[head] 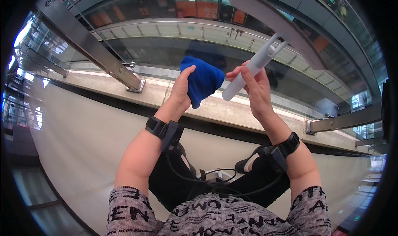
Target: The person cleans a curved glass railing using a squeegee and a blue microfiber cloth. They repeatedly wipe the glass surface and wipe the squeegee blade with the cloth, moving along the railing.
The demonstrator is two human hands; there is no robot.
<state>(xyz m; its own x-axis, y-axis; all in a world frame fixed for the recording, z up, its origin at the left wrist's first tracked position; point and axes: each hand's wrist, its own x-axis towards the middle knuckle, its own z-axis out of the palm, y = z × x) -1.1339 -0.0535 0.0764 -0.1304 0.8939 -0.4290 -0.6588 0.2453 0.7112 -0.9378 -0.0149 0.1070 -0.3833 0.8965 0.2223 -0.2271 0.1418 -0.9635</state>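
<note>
My left hand is closed on a folded blue cloth, its thumb lying on top. To the right, my right hand grips the pale grey plastic handle of a wide, flat-headed tool that looks like a window squeegee or washer. The handle slants up and right to a forked end, where the long head joins it. That head is held up in front of the glass panel. Cloth and handle are close together but apart. My palm hides part of the cloth.
A metal railing post stands at the left on a stone ledge, and another post at the right. Behind the glass, a lower gallery with its own railing shows. A white object, partly hidden, is between my feet on the pale floor.
</note>
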